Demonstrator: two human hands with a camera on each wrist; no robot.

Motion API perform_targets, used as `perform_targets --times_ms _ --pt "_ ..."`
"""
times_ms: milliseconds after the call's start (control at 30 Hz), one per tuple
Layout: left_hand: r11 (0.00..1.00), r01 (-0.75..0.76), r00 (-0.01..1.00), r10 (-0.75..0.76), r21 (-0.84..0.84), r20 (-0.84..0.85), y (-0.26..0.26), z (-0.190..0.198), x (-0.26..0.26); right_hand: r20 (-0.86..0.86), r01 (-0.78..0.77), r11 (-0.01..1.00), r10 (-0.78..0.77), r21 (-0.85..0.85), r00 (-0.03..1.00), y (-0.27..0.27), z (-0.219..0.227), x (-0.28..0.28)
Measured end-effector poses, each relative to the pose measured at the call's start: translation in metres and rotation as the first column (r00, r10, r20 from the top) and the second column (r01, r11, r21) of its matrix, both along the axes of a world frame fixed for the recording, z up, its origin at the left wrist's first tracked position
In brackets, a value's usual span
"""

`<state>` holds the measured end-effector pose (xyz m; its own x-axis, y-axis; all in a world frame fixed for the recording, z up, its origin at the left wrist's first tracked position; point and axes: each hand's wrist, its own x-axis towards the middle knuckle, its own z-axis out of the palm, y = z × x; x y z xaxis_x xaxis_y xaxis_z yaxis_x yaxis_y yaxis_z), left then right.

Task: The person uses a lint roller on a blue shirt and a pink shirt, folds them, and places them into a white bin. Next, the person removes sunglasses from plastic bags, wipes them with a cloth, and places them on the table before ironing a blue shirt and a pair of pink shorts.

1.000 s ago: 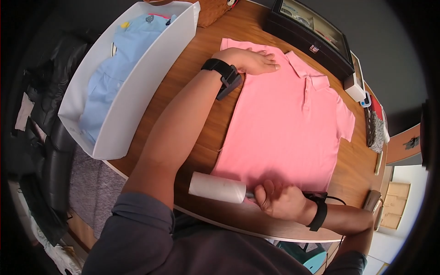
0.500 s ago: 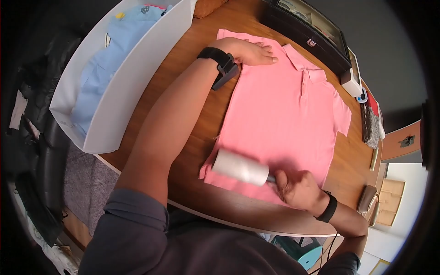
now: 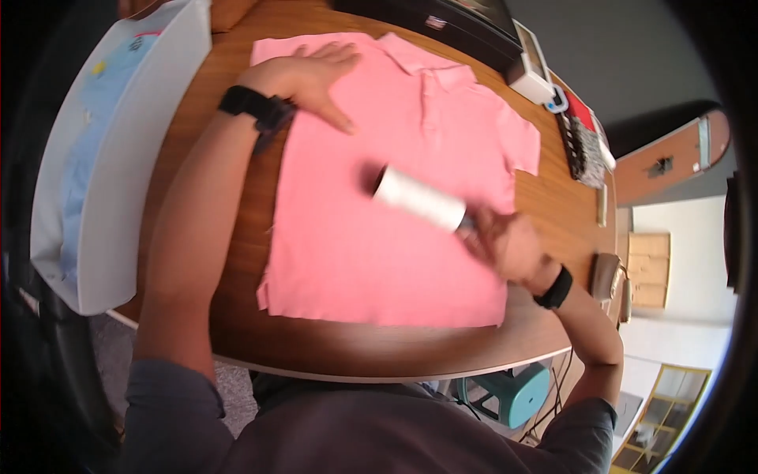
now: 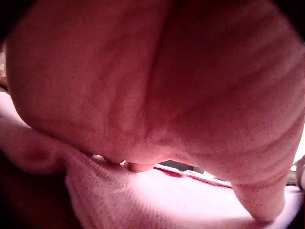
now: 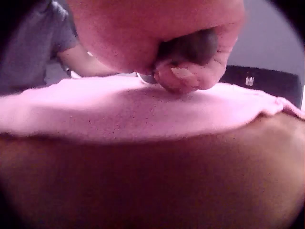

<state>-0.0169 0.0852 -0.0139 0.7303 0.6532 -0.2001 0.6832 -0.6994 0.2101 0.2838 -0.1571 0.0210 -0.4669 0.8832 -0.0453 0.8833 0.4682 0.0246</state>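
The right hand is gripping a white roller by its handle over the pink shirt — blur is hiding any contact — while the left hand is resting splayed on the shirt; a wooden table is lying beneath.

Over the pink shirt, room is left between the roller and the near hem, while passage is blocked by the left hand, the right hand, and, farther out, the white bin and black case.
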Motion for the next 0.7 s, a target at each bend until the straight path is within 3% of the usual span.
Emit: perform_targets --times_ms 33,167,233,300,333,367,433,500,600,700 --pt "1.0 -0.011 1.0 0.011 0.001 0.002 -0.001 0.001 0.001 0.048 -0.12 0.993 0.12 -0.007 0.992 -0.013 -0.001 0.001" --pt "0.999 -0.035 0.999 0.036 -0.03 0.028 -0.004 0.004 0.001 -0.102 -0.464 0.882 0.47 0.081 0.877 -0.061 -0.002 -0.001" --pt "0.998 -0.043 0.998 0.045 -0.042 0.043 -0.003 0.0 0.0 0.056 -0.597 0.795 0.595 0.11 0.802 -0.077 0.007 -0.002" --pt "1.0 -0.029 0.998 0.029 -0.004 0.047 -0.001 -0.004 -0.001 0.028 -0.581 0.814 0.581 0.012 0.814 -0.075 0.021 0.008" --pt "1.0 -0.021 0.998 0.021 -0.001 0.054 0.0 -0.004 -0.002 -0.147 -0.391 0.92 0.384 -0.02 0.912 -0.076 0.011 0.028" --pt "1.0 -0.019 0.999 0.018 0.003 0.043 0.001 -0.005 -0.002 -0.307 -0.187 0.979 0.153 -0.085 0.939 -0.076 0.0 0.049" --pt "1.0 -0.005 0.999 0.005 0.015 0.038 0.001 -0.002 0.001 0.019 -0.055 0.996 0.054 0.066 0.998 -0.055 0.022 0.067" --pt "0.998 -0.041 0.999 0.042 -0.037 0.026 -0.002 0.002 0.002 -0.067 0.225 0.969 -0.219 0.107 0.973 -0.038 0.011 0.093" --pt "0.998 -0.041 0.998 0.044 -0.056 0.044 -0.001 0.001 0.001 0.064 0.243 0.969 -0.245 0.031 0.967 -0.038 0.002 0.102" --pt "0.998 -0.044 0.998 0.046 -0.05 0.047 -0.001 -0.001 0.0 0.031 -0.021 1.0 0.021 -0.001 0.999 -0.067 -0.003 0.093"
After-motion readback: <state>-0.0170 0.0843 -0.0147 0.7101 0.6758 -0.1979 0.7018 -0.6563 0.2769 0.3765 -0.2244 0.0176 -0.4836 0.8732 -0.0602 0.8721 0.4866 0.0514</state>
